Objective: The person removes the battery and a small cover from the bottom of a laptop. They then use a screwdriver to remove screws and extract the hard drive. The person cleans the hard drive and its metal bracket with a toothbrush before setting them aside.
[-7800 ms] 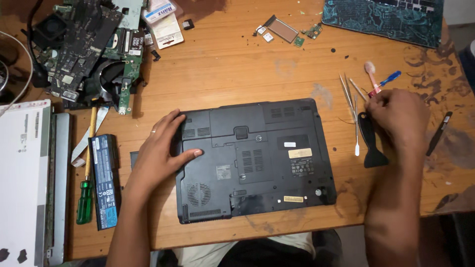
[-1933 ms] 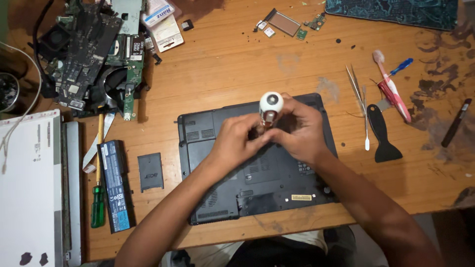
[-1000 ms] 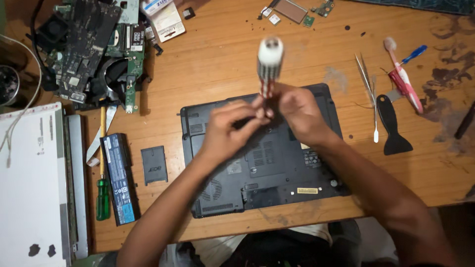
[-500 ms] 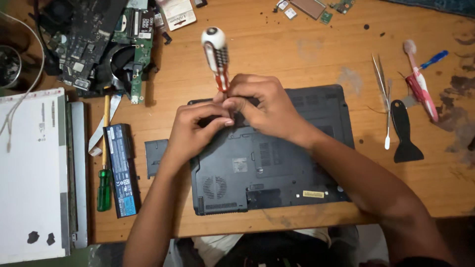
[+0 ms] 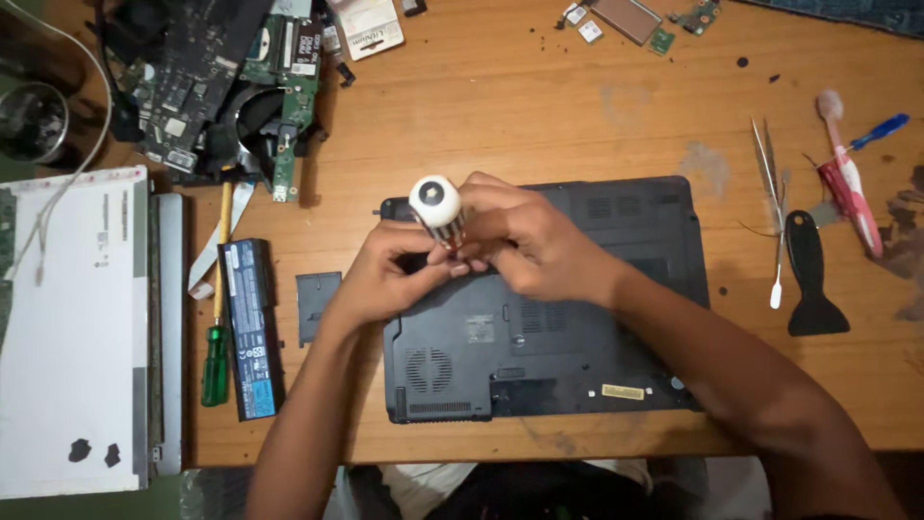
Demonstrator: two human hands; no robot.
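1. Head view, hands: left hand [image 5: 390,274] and right hand [image 5: 525,246] are both closed around the red-and-white striped screwdriver with a white round cap [image 5: 438,204]. It stands close to upright over the upper-left part of the black plastic laptop base lying underside-up [image 5: 577,327].
2. Tip is hidden behind the fingers. It probably sits in a screw, but I cannot tell which.
3. Risk: if the tool leans off vertical, the bit could cam out and strip the head or scratch the plastic.
4. Risk: a freed screw is tiny; it could roll off the brown wooden table [image 5: 539,116], and I see no tray there to catch it.
5. Risk: the left forearm passes just beside the small dark square cover panel [image 5: 316,306] and near the long black battery pack [image 5: 252,327]; a sweep could push either toward the table edge.
6. Containers: only a dark round cup-like object [image 5: 34,120] at far left; contents not readable.
7. Green-handled screwdriver [image 5: 218,361] lies touching or just beside the battery; black spatula-shaped pry tool [image 5: 813,279] lies well apart on the right.
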